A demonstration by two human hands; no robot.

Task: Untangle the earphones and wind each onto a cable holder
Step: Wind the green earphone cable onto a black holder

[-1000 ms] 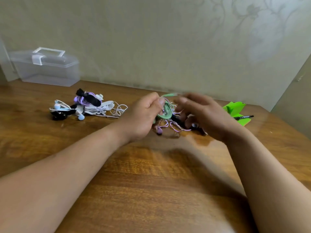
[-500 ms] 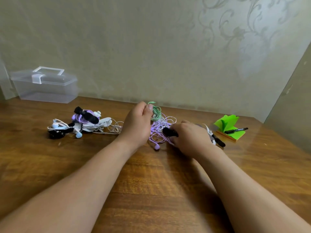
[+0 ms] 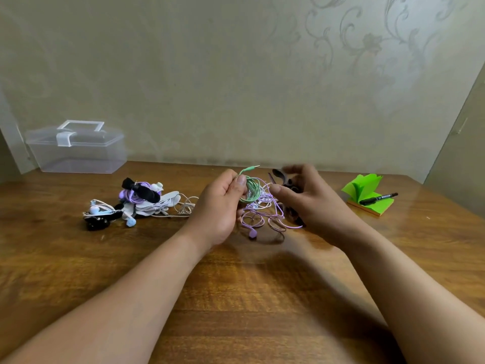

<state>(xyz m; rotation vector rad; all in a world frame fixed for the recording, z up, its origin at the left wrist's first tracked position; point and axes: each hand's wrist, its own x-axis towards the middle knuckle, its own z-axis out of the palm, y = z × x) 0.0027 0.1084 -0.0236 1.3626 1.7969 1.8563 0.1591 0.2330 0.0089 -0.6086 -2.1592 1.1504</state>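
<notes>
Right hand [image 3: 312,203] had come up off the table [image 3: 236,298] since half a second before, when it sat low over the purple earphones [image 3: 262,219]. It now carried a black cable holder [image 3: 284,177] in curled fingers just right of centre frame, thumb out toward the green earphone coil [image 3: 252,191], which the left hand [image 3: 220,206] pinched between thumb and curled fingers at centre, so the green set looked coiled and ready for strapping, purple tangle not yet started. Holder was blurred and half behind fingers, exact grip unclear, green earbuds not visible
</notes>
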